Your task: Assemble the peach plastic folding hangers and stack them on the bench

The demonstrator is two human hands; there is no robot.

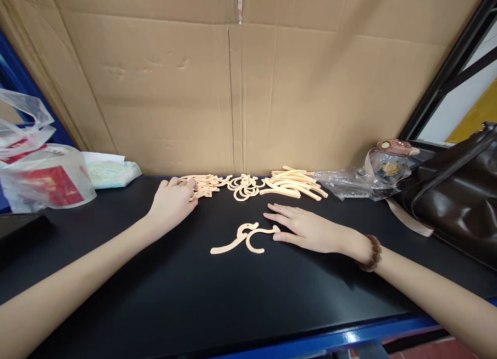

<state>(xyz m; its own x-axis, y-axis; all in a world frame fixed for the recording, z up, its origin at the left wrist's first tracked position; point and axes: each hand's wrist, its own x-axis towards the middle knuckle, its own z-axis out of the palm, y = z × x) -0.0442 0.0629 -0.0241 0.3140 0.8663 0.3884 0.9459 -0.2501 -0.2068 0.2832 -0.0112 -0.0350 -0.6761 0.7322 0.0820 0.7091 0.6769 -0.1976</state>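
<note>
"At the left pile (209, 184), is the left hand (173, 204) pinching anything?"

"Its fingers curl down among the pieces, so I can't tell whether one is gripped."

"And the right hand (305, 225)?"

"Palm down, fingers spread, its thumb by the end of a hook (252, 243). Perhaps it rests there to steady that end; whether they touch is unclear."

"What lies beside the hook?"

"A long piece (229, 247), their curves meeting or nearly so. Both lie on the table (186, 307) in front of the piles, which seems to keep them apart from the rest."

"Why separate piles?"

"Grouped by shape, I'd judge: curved bits in the middle pile (244, 188), bars in the right pile (293, 183)."

"And beyond?"

"Cardboard (174, 90) stands behind, probably as a backstop. The brown bag (458, 188) and white bag (42, 175) sit at the sides, seemingly out of the hands' way."
</note>
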